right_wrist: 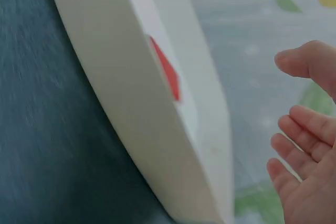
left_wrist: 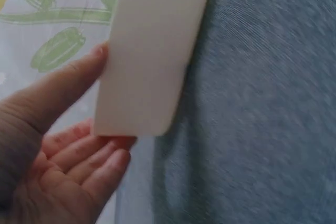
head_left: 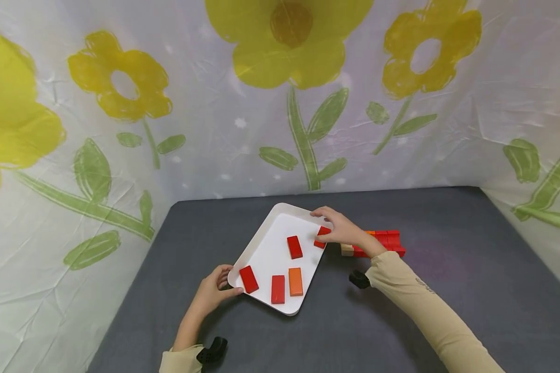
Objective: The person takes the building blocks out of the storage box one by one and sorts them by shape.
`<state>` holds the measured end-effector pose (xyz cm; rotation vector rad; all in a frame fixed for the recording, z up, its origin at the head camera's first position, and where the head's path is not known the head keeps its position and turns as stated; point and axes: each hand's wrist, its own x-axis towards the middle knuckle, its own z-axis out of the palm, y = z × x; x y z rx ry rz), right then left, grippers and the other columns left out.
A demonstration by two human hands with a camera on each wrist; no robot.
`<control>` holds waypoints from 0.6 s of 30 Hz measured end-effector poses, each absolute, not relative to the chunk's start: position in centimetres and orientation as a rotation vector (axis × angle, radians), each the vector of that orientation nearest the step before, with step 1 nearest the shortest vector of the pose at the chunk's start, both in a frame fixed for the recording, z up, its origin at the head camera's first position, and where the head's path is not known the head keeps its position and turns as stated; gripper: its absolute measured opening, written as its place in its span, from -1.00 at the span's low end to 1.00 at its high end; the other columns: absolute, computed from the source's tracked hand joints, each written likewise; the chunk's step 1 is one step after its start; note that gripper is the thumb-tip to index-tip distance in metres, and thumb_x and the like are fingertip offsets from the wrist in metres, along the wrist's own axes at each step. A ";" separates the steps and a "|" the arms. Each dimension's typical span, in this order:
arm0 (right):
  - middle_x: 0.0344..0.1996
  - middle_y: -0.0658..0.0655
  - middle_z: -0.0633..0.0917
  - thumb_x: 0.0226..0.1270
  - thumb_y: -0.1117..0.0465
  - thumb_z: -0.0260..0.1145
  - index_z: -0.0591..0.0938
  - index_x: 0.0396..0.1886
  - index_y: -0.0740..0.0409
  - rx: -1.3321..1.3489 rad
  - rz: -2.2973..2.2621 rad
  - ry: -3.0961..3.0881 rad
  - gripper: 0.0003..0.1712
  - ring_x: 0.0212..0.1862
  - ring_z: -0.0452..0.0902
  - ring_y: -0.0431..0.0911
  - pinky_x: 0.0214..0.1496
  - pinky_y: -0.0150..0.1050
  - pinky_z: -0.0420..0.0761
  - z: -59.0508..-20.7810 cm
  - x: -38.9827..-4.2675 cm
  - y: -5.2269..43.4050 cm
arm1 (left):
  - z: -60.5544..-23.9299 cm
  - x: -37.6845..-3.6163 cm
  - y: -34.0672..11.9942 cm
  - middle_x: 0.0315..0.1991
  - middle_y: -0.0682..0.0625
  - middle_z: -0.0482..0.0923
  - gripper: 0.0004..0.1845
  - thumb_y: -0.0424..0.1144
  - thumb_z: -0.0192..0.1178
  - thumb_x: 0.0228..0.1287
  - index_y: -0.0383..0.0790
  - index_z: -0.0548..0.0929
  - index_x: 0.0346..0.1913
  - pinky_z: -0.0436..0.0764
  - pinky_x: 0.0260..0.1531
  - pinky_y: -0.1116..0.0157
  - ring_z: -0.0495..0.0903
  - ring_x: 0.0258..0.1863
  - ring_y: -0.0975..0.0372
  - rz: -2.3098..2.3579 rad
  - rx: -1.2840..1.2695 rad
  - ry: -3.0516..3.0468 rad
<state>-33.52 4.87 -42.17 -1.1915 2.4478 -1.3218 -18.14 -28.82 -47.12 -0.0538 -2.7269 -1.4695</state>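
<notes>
A white tray (head_left: pixel 266 254) lies at an angle on the table, one corner toward each hand. At its left corner, my left hand (head_left: pixel 210 291) grips the rim, thumb on the near side and fingers on the far side; the left wrist view shows the thumb (left_wrist: pixel 100 53) against the outer wall. Inside are several red blocks (head_left: pixel 294 247) and an orange block (head_left: pixel 295 281). My right hand (head_left: pixel 338 228) is over the right corner, fingers spread and apart from the wall in the right wrist view. Beneath it in the head view sits another red block (head_left: pixel 322 230), partly hidden.
Right of the tray, partly behind my right forearm, stands a group of red blocks (head_left: pixel 387 238) with a beige block (head_left: pixel 347 250) at its left end. The dark table (head_left: pixel 429 311) meets a flower-printed curtain (head_left: pixel 242 155) at the back.
</notes>
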 end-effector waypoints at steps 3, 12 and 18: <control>0.03 0.32 0.40 0.00 0.30 0.35 0.36 0.08 0.40 -1.234 -1.276 2.415 -0.38 0.07 0.27 0.21 0.09 0.03 0.30 -43.3 -33.4 3.0 | -47.6 -17.9 -29.0 -0.03 -0.31 0.46 -0.37 -0.40 0.44 -0.23 -0.44 0.42 0.00 0.41 -0.03 0.15 0.45 -0.02 -0.05 -1.536 -0.072 -2.671; 0.00 0.33 0.41 -0.18 0.24 0.47 0.33 0.06 0.52 -1.245 -0.833 2.512 -0.20 0.06 0.29 0.11 0.13 -0.12 0.29 -45.5 -33.5 -0.8 | -45.8 -17.5 -28.2 -0.05 -0.39 0.45 -0.41 -0.51 0.40 -0.22 -0.53 0.41 -0.03 0.40 -0.04 0.09 0.44 -0.03 -0.12 -1.581 -0.078 -2.627; -0.02 0.31 0.45 -0.27 0.34 0.46 0.35 0.06 0.50 -1.207 -0.721 2.545 -0.20 0.02 0.33 0.10 0.11 -0.15 0.32 -46.0 -33.6 -1.7 | -44.3 -16.9 -27.6 -0.05 -0.43 0.43 -0.43 -0.55 0.37 -0.19 -0.57 0.38 -0.03 0.36 -0.03 0.04 0.42 -0.03 -0.16 -1.573 -0.074 -2.639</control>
